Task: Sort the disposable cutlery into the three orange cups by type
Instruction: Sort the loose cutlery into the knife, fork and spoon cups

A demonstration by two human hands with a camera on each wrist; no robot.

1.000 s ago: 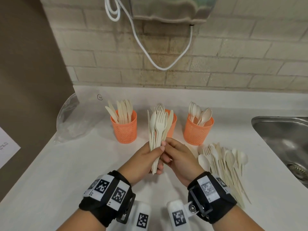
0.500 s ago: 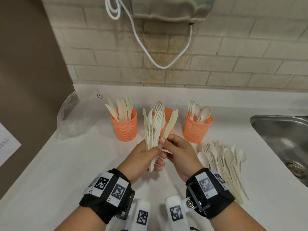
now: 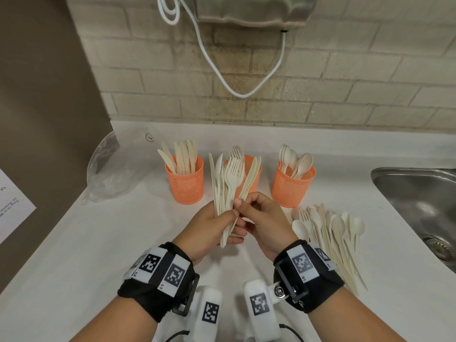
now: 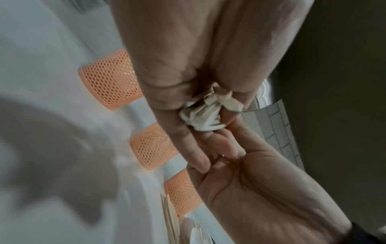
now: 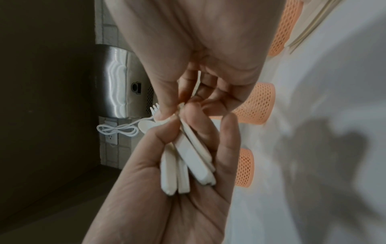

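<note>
My left hand (image 3: 223, 224) grips an upright bundle of cream cutlery (image 3: 228, 183): forks, knives and a spoon. My right hand (image 3: 243, 206) pinches the knives (image 3: 253, 175) that splay off the bundle's right side. In the right wrist view the handle ends (image 5: 188, 161) lie in my left palm. Behind stand three orange mesh cups. The left cup (image 3: 185, 183) holds knives and the right cup (image 3: 292, 188) holds spoons. The middle cup (image 3: 254, 187) holds forks and is partly hidden by the bundle. A loose pile of mixed cutlery (image 3: 328, 233) lies on the counter to the right.
A steel sink (image 3: 419, 201) is set into the white counter (image 3: 98, 243) at the right. A crumpled clear plastic bag (image 3: 111, 174) lies at the back left. A brick wall with a metal dispenser and white cord (image 3: 237, 90) rises behind the cups.
My right hand has fanned the knives out to the right of the bundle. The left hand still holds the bundle, which sits a little higher in front of the middle cup.
</note>
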